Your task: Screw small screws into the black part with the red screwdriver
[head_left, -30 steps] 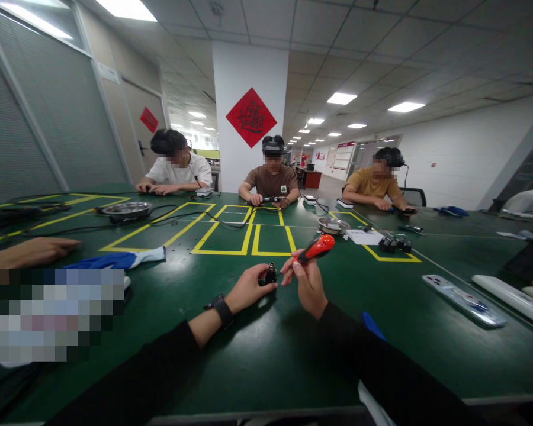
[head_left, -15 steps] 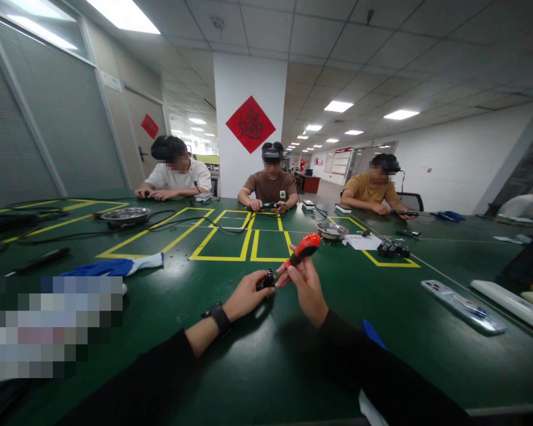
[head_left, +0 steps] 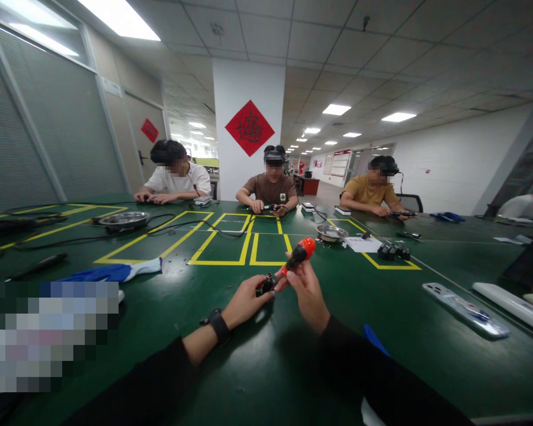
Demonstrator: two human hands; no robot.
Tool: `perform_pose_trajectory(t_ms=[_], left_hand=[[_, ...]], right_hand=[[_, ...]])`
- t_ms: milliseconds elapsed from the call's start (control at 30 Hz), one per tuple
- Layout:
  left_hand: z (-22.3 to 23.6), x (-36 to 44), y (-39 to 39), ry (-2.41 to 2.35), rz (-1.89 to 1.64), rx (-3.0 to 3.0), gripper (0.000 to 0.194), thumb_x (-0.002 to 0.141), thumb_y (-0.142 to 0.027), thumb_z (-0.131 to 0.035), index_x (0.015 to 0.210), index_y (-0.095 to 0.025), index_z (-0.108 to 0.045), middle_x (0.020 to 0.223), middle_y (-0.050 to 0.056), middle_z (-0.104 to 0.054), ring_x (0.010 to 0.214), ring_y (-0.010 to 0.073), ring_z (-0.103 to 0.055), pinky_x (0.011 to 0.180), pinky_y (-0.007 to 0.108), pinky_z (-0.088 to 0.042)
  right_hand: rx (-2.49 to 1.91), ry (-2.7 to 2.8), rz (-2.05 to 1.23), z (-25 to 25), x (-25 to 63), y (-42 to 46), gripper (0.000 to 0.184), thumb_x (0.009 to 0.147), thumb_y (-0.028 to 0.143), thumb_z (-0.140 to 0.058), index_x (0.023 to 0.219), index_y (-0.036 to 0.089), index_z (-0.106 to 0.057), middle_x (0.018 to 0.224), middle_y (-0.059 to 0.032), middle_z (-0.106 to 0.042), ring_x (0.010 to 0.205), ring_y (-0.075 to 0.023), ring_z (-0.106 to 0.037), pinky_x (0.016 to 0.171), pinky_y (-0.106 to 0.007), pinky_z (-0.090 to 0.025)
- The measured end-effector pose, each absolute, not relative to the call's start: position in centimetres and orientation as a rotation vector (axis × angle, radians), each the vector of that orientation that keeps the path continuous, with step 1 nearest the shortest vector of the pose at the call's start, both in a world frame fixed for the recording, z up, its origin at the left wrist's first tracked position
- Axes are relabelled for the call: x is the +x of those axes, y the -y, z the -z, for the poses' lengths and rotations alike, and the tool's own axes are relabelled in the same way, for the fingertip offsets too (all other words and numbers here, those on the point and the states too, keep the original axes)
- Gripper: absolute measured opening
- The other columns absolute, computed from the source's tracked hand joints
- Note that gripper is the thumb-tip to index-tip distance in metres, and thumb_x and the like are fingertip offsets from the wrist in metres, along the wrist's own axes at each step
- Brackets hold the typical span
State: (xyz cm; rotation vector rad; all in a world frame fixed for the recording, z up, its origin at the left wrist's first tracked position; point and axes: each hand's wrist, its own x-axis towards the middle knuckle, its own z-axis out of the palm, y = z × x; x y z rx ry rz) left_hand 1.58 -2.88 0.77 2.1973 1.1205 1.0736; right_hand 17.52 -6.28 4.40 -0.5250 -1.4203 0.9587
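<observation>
Presently, nearest: left hand, watch at wrist, thumb and fingers pinching a small black part, metal end upward, over the green surface; resting or raised, cannot tell. Beside it: right hand, fingers closed round a red-and-black screwdriver, handle tilted up. Change in the last second: handle steeper, closer to the left hand; suggests a working angle being adjusted at the part's side. Shaft contact: too small to tell. Farther: phone, right; blue-and-white glove, left. Beyond: steel bowl, white paper, clustered black pieces. Farthest: three people at the far edge.
</observation>
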Motion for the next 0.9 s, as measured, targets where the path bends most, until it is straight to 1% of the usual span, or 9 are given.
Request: perform_pose_trajectory(t_ms=[100, 233, 300, 433, 500, 600, 700, 833, 900], left_hand=[[-0.93, 1.61, 2.97, -1.120, -1.075, 2.200, 0.020, 0.077, -0.031, -0.058, 0.087, -0.014, -0.061, 0.083, 0.004, -0.063, 0.075, 0.0166, -0.055, 0.068, 0.026, -0.041], [-1.03, 1.64, 3.06, -1.109, -1.074, 2.189, 0.022, 0.078, -0.034, -0.057, 0.088, -0.014, -0.060, 0.082, 0.004, -0.063, 0.074, 0.0165, -0.055, 0.066, 0.025, -0.041], [-1.02, 1.63, 3.06, -1.109, -1.076, 2.196, 0.022, 0.077, -0.033, -0.058, 0.089, -0.014, -0.060, 0.082, 0.004, -0.062, 0.074, 0.0164, -0.055, 0.067, 0.025, -0.041], [-0.93, 1.60, 3.01, -1.108, -1.090, 2.209, 0.020, 0.077, -0.031, -0.059, 0.089, -0.015, -0.060, 0.083, 0.004, -0.062, 0.075, 0.0165, -0.055, 0.068, 0.026, -0.042], [-0.86, 1.60, 2.97, -1.111, -1.091, 2.210, 0.021, 0.076, -0.031, -0.059, 0.089, -0.015, -0.060, 0.083, 0.004, -0.062, 0.075, 0.0167, -0.055, 0.068, 0.027, -0.043], [-0.76, 1.61, 2.94, -1.096, -1.083, 2.217, 0.020, 0.077, -0.030, -0.059, 0.090, -0.015, -0.060, 0.085, 0.004, -0.062, 0.076, 0.0171, -0.056, 0.069, 0.027, -0.043], [-0.73, 1.56, 2.95, -1.074, -1.089, 2.239, 0.021, 0.077, -0.029, -0.058, 0.093, -0.016, -0.061, 0.089, 0.005, -0.063, 0.080, 0.0175, -0.056, 0.071, 0.027, -0.044], [-0.73, 1.50, 2.99, -1.078, -1.082, 2.270, 0.020, 0.078, -0.029, -0.057, 0.092, -0.016, -0.061, 0.087, 0.005, -0.062, 0.079, 0.0174, -0.055, 0.072, 0.027, -0.043], [-0.72, 1.50, 3.00, -1.088, -1.080, 2.272, 0.020, 0.078, -0.030, -0.057, 0.091, -0.015, -0.061, 0.085, 0.005, -0.062, 0.077, 0.0171, -0.055, 0.071, 0.027, -0.044]], right_hand=[[-0.543, 1.443, -0.979, -4.67, 17.49, 6.38, 0.022, 0.085, 0.030, -0.051, 0.104, 0.019, -0.047, 0.091, -0.0038, -0.062, 0.063, -0.0111, -0.062, 0.064, -0.027, -0.052], [-0.558, 1.378, -0.981, -4.65, 17.43, 6.23, 0.027, 0.079, 0.026, -0.060, 0.099, 0.021, -0.043, 0.081, 0.0003, -0.063, 0.056, -0.0106, -0.061, 0.056, -0.025, -0.051], [-0.566, 1.356, -0.975, -4.66, 17.49, 6.12, 0.027, 0.079, 0.026, -0.061, 0.099, 0.021, -0.042, 0.079, 0.0010, -0.063, 0.056, -0.0102, -0.061, 0.056, -0.024, -0.051], [-0.560, 1.367, -1.011, -4.81, 17.68, 5.92, 0.027, 0.084, 0.030, -0.052, 0.107, 0.019, -0.045, 0.089, -0.0039, -0.064, 0.061, -0.0113, -0.062, 0.062, -0.027, -0.052], [-0.578, 1.369, -1.011, -4.79, 17.72, 5.78, 0.030, 0.084, 0.031, -0.053, 0.109, 0.018, -0.046, 0.091, -0.0055, -0.064, 0.060, -0.0112, -0.061, 0.059, -0.027, -0.052], [-0.585, 1.366, -1.007, -4.60, 17.75, 5.57, 0.030, 0.080, 0.030, -0.059, 0.104, 0.019, -0.045, 0.084, -0.0027, -0.066, 0.053, -0.0105, -0.060, 0.053, -0.025, -0.050], [-0.571, 1.337, -0.997, -4.51, 17.82, 5.52, 0.032, 0.077, 0.028, -0.062, 0.101, 0.022, -0.041, 0.076, 0.0016, -0.065, 0.052, -0.0102, -0.060, 0.053, -0.023, -0.050], [-0.541, 1.344, -1.052, -4.76, 18.00, 5.70, 0.029, 0.084, 0.032, -0.052, 0.109, 0.020, -0.044, 0.086, -0.0020, -0.063, 0.061, -0.0109, -0.062, 0.061, -0.026, -0.051], [-0.550, 1.358, -1.053, -4.84, 18.07, 5.72, 0.029, 0.086, 0.033, -0.049, 0.111, 0.019, -0.047, 0.090, -0.0038, -0.063, 0.059, -0.0101, -0.061, 0.058, -0.025, -0.051]])
